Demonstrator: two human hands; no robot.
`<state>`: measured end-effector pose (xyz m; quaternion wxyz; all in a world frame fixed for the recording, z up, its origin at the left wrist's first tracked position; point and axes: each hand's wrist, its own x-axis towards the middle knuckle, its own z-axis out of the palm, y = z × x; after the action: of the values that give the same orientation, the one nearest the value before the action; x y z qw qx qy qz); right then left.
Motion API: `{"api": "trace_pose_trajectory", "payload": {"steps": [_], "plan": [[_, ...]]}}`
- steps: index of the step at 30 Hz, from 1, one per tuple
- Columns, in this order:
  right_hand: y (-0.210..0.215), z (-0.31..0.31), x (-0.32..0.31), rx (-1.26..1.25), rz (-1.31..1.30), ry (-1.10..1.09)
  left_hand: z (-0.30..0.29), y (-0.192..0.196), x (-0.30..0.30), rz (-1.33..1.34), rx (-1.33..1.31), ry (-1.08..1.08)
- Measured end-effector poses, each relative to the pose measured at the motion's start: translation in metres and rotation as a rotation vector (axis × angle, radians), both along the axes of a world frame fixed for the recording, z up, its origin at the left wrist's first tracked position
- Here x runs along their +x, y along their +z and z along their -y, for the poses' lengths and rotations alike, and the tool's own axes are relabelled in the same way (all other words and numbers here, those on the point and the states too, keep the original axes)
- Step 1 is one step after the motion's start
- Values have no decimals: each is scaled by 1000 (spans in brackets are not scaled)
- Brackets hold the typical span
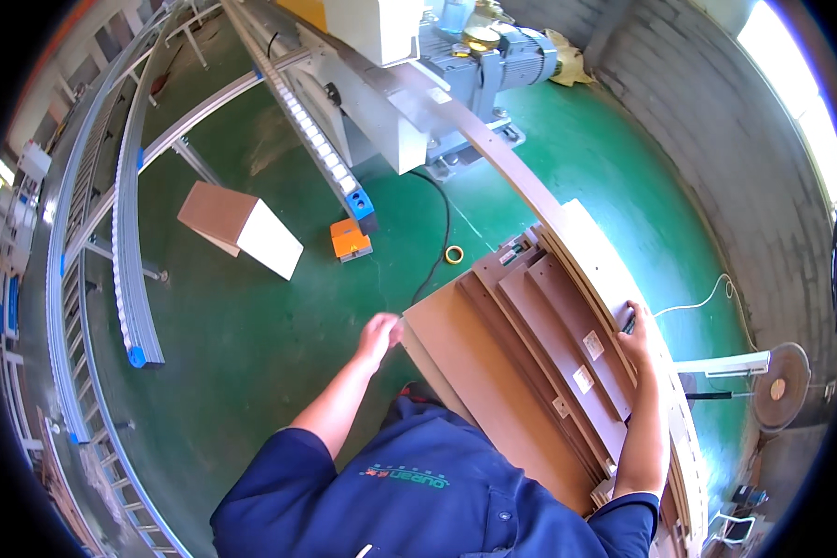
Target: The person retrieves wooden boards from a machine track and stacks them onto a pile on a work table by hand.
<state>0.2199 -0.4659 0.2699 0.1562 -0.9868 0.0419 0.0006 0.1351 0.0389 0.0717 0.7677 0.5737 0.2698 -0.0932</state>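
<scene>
My right hand [637,337] is closed around a small dark object [630,325] whose kind I cannot make out. It rests at the inner edge of a long pale board [591,249] along the right of the stack. My left hand [378,340] is beside the far left corner of a wide tan panel [493,358]; its fingers are blurred, and I cannot tell whether they touch it. Between my arms, several brown panels [567,321] lie stacked in steps on the tan one. Small white labels [583,378] are stuck on some of them.
A folded brown-and-white carton [242,228] stands on the green floor, left of an orange foot pedal [351,240]. A roll of yellow tape [454,255] lies by a black cable [447,209]. Roller conveyors [130,232] run along the left. Ahead stands a grey motor [521,60]; a fan [781,387] is at right.
</scene>
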Motion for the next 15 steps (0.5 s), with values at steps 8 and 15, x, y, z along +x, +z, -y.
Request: {"api": "trace_pose_trajectory", "payload": {"steps": [8,15], "plan": [[-7,64,-66,-12,1,-143,98,111,143,272,-115,-138],[9,104,-124,-21,-5,-184,144,108,227,186,-269,-59]]}}
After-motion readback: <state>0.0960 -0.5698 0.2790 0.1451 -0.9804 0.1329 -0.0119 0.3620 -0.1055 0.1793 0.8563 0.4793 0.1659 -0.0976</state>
